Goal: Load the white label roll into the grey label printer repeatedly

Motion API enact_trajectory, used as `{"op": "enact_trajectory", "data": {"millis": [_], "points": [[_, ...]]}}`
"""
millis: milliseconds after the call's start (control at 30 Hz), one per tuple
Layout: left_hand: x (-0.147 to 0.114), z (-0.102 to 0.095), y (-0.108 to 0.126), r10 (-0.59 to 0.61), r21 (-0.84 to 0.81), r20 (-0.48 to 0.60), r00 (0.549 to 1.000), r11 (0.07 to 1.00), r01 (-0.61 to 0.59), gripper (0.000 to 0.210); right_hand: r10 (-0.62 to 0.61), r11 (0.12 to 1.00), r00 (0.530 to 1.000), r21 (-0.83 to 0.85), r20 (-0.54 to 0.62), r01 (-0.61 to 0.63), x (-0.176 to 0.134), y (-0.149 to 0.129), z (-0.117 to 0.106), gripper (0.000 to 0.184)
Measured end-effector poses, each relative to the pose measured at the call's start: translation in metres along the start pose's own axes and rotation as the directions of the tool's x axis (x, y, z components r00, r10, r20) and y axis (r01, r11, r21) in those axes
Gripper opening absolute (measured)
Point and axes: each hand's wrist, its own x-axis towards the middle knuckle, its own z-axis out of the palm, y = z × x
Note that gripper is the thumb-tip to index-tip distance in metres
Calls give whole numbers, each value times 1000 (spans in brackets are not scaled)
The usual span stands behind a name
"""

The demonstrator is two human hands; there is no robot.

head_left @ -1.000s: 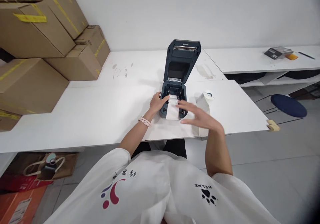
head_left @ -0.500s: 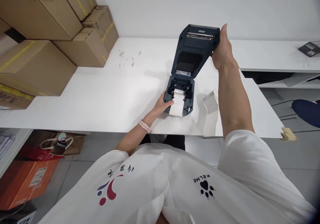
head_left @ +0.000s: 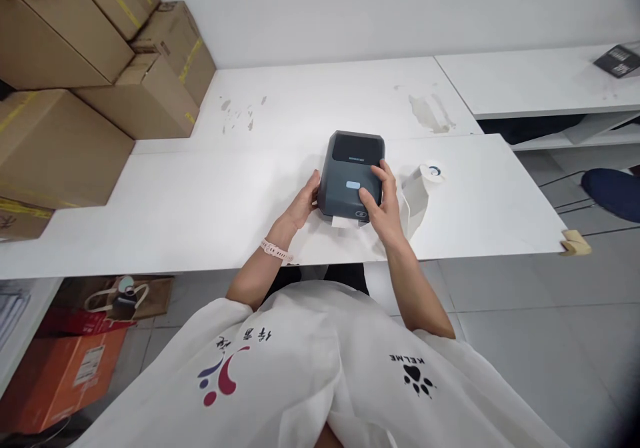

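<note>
A dark grey label printer stands on the white table with its lid down. A white paper strip sticks out of its front slot. My left hand grips the printer's left side, fingers partly hidden behind it. On the right, my right hand clasps the lid and right edge, its thumb near the pale button on top. Just right of that hand is a roll of white label paper, with a loose length trailing toward the table's front edge.
Cardboard boxes are stacked at the left end of the table. A black box sits far right, above a blue stool. A corner guard caps the table's front right corner. An orange box is below left.
The printer's lid has swung down from raised to closed, covering the inside. My right hand came down with it. My left hand moved from the paper inside to the printer's left side.
</note>
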Motion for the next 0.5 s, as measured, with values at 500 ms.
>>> {"op": "enact_trajectory", "data": {"millis": [500], "points": [[-15, 16, -6, 145, -27, -10, 989, 989, -145, 71, 313, 833, 950, 475, 22, -285, -4, 26, 21, 92]]}}
